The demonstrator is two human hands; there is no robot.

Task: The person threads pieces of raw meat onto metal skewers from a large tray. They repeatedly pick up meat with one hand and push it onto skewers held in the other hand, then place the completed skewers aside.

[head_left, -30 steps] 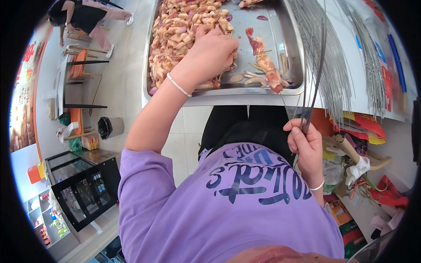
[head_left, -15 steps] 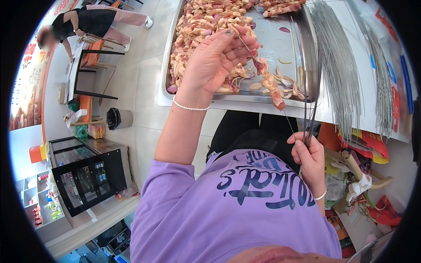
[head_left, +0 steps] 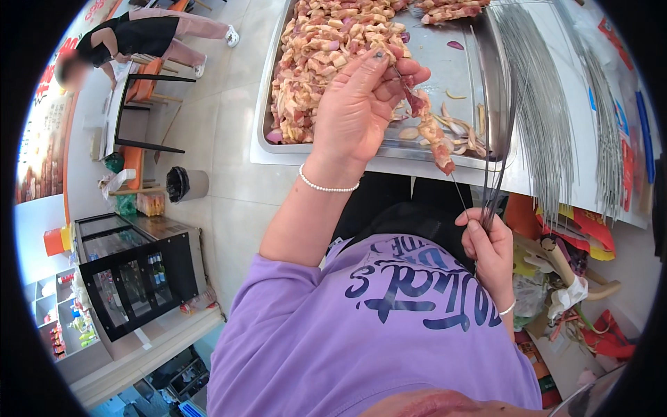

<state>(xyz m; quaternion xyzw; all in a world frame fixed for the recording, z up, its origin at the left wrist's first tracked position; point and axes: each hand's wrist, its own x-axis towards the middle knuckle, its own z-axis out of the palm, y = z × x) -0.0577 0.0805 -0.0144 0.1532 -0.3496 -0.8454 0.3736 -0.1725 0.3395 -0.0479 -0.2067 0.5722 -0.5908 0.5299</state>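
My left hand is closed in a pinch at the upper end of a thin metal skewer, over the metal tray. Its fingers hide the skewer's tip and whatever they pinch there. Several pieces of raw meat are threaded below those fingers. The skewer's bare lower end runs down to my right hand, closed around it and around a bunch of upright metal skewers. Loose chunks of raw meat are heaped in the tray's left side, with onion slices near its front edge.
Finished meat skewers lie at the tray's far end. Many bare metal skewers spread over the white table on the right. A bin and a glass-doored cooler stand at left. Another person leans over a table far left.
My left hand has shifted right and slightly down along the skewer, nearer the threaded meat. My right hand stays almost in place, still around the skewers.
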